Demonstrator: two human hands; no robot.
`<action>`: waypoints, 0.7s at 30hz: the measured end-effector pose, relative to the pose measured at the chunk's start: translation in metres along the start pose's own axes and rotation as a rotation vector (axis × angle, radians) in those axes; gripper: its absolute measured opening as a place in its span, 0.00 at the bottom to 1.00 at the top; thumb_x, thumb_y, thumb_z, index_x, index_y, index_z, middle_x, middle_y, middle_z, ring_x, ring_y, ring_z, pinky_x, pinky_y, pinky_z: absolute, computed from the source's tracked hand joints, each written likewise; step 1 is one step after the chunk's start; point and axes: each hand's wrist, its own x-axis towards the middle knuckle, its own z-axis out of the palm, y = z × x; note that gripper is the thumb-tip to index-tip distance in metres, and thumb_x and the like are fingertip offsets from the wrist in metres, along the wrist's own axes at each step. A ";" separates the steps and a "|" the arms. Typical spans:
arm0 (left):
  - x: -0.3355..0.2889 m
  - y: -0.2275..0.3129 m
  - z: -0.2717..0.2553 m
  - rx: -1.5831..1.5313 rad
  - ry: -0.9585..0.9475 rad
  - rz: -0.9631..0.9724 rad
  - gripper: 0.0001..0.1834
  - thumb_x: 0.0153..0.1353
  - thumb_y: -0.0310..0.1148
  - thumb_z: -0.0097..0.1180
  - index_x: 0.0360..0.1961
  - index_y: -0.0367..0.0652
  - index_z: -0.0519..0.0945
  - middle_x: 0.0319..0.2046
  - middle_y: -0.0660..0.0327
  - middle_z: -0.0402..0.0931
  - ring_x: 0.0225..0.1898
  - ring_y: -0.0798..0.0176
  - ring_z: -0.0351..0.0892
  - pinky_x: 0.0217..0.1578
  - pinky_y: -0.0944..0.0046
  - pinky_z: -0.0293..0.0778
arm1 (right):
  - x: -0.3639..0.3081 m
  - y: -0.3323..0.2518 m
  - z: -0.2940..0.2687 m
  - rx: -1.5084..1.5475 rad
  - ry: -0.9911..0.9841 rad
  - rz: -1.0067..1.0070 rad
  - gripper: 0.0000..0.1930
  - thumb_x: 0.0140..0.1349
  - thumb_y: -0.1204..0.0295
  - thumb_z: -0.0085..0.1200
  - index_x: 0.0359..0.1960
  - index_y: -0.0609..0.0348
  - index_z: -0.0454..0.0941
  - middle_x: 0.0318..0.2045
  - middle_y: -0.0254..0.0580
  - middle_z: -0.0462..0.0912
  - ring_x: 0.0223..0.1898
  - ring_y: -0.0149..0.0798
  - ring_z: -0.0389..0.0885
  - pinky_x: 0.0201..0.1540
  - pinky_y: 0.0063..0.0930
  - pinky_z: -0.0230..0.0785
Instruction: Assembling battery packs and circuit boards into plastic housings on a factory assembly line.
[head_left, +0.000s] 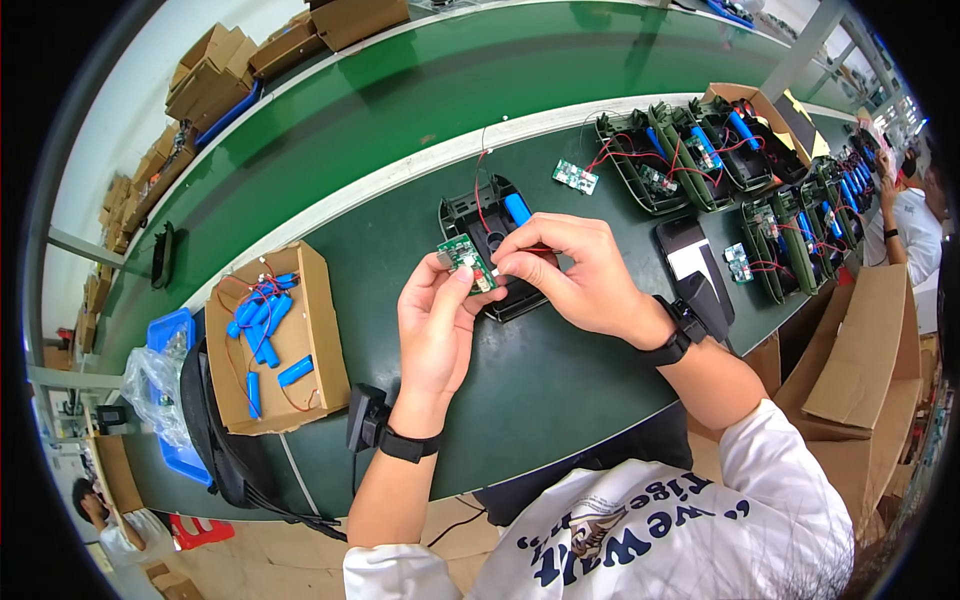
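Between its thumb and fingers my left hand (437,315) grips a small green circuit board (458,252) with white and metal parts on it. Close to the board's right edge my right hand (575,275) is pinched on a thin wire, whose end is mostly hidden by the fingertips. Under both hands lies a dark plastic housing (462,212), open side up. A blue cylindrical battery (517,209) sits in that housing, partly covered by my right hand. A red wire (480,195) rises from the housing and loops beyond its far end.
To the left stands a cardboard box (334,345) of blue wired batteries, beside a black bag (205,425). A loose circuit board (576,177) and several filled housings (640,165) lie to the right. A phone (692,262) rests near my right wrist. A green conveyor belt (420,105) runs behind.
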 end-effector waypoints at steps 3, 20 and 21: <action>0.000 -0.002 0.004 0.010 0.008 -0.027 0.05 0.71 0.25 0.55 0.47 0.39 0.77 0.43 0.57 0.84 0.41 0.65 0.85 0.45 0.61 0.86 | -0.001 0.006 0.002 0.004 0.050 -0.050 0.04 0.63 0.77 0.63 0.39 0.63 0.85 0.31 0.41 0.85 0.29 0.32 0.83 0.32 0.23 0.75; 0.001 0.001 0.001 0.105 0.039 0.074 0.14 0.69 0.25 0.61 0.54 0.34 0.78 0.41 0.54 0.86 0.40 0.64 0.86 0.38 0.62 0.86 | 0.002 -0.003 -0.001 -0.058 -0.012 -0.110 0.07 0.61 0.82 0.61 0.40 0.64 0.84 0.32 0.43 0.84 0.30 0.35 0.83 0.34 0.25 0.76; 0.000 0.003 0.005 0.120 0.052 0.092 0.17 0.68 0.25 0.62 0.56 0.34 0.75 0.41 0.52 0.86 0.39 0.63 0.86 0.38 0.62 0.86 | 0.003 -0.003 -0.001 -0.045 -0.006 -0.103 0.07 0.61 0.83 0.60 0.40 0.64 0.84 0.33 0.43 0.84 0.31 0.36 0.84 0.35 0.26 0.76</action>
